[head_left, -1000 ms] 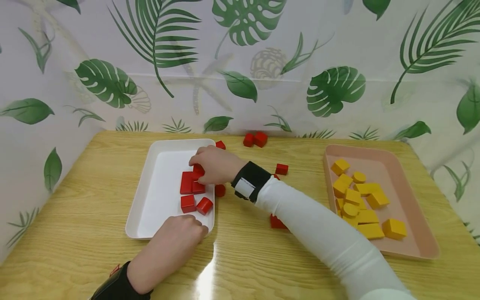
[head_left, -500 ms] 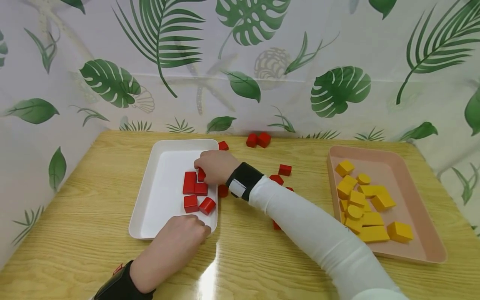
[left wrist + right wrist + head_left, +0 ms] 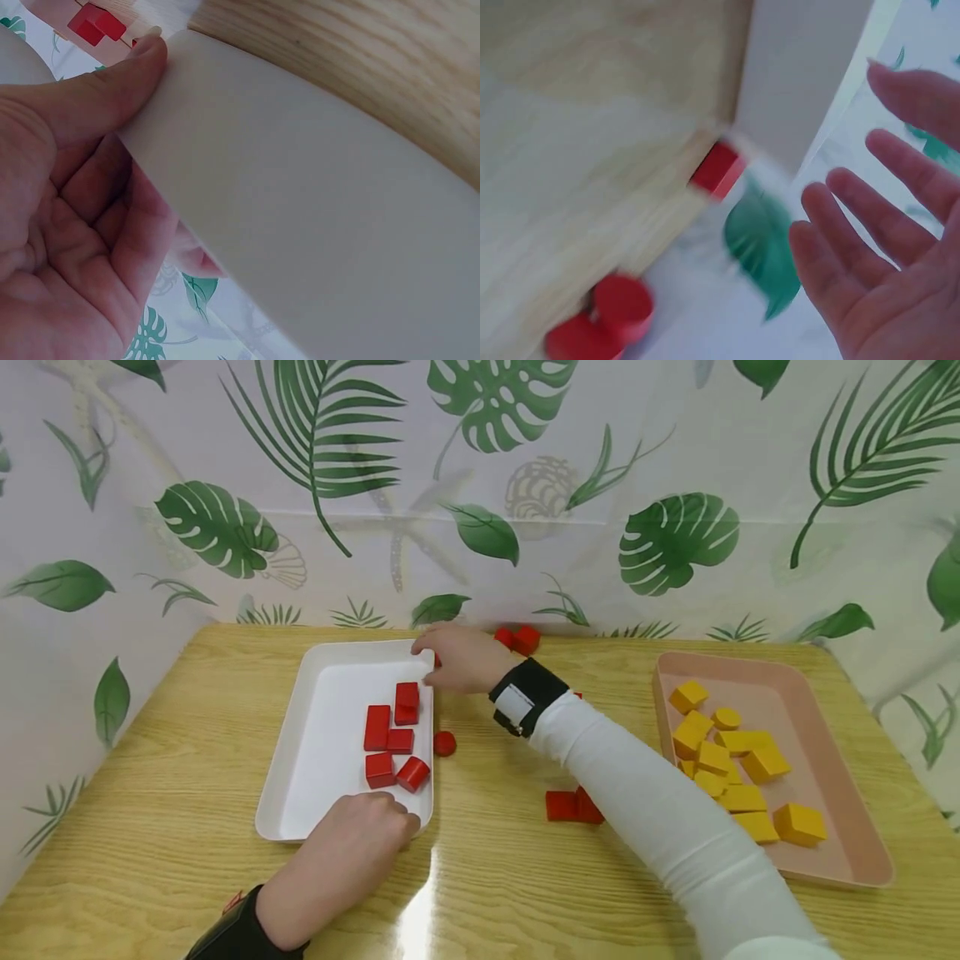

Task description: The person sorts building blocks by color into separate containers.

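My left hand (image 3: 348, 856) grips the near edge of the white tray (image 3: 296, 752); in the left wrist view the thumb lies along the outside of the wall (image 3: 292, 195), fingers curled behind the rim. Several red blocks lie in the tray's right half, including a rectangular block (image 3: 377, 727), a cylinder (image 3: 413, 774) and a block (image 3: 407, 702) nearest the far end. My right hand (image 3: 468, 660) hovers at the tray's far right corner, fingers spread and holding nothing. A small red block (image 3: 718, 169) on the table beside that corner is mostly hidden by this hand in the head view.
Two red blocks (image 3: 527, 640) sit at the table's back edge. A red round block (image 3: 445, 743) lies right of the white tray, more red blocks (image 3: 561, 806) near the right sleeve. A pink tray (image 3: 847, 827) of yellow blocks (image 3: 799, 823) stands at the right.
My right hand has let go of a red block in the white tray, then moved away from me and slightly right to the far corner. The left hand stays on the tray.
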`<state>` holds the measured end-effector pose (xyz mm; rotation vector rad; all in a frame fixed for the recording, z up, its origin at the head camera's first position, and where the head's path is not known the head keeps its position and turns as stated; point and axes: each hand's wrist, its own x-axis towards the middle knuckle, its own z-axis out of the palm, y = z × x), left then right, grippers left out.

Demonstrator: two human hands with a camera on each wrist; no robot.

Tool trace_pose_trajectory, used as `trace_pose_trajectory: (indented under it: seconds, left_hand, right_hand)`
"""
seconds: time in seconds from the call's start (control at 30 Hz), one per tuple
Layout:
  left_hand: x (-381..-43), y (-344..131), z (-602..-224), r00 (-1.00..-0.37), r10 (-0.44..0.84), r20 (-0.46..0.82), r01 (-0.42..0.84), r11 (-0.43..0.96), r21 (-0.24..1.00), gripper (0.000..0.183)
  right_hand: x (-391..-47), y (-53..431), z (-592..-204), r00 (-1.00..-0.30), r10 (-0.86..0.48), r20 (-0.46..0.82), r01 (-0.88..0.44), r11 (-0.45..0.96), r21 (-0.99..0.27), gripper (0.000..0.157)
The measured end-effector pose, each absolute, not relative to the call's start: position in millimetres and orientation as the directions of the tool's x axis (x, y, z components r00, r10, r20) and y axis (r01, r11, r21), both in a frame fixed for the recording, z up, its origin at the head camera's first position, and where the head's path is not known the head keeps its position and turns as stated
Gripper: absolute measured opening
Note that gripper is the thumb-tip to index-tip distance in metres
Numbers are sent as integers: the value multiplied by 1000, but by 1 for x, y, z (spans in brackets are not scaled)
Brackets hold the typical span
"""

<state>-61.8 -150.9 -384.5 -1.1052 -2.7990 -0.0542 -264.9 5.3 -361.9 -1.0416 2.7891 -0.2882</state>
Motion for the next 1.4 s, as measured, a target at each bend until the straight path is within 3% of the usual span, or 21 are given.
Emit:
trace_pose_trajectory:
  seconds: [0.27,0.53,1.03,1.4]
  left_hand:
    - [-62,-153,-385,-721,678,140,685,729,-3,30]
    - [-62,-153,-386,-728,671,139,677,736,-4,31]
    - [-62,-154,-386,-732,669,128,675,738,0,31]
    - [-61,-152,-385,-719,680,144,687,727,-5,29]
  right_hand:
    - [-297,45,-373,-846,-532,-37,-527,844,-104,36]
    - [-309,66,-384,-875,-483,-45,-480,875,-56,36]
    - [-304,57,-382,-824,-567,-11,-565,823,-61,15]
    - [-255,5,-348,-677,-735,46,-734,669,-117,19]
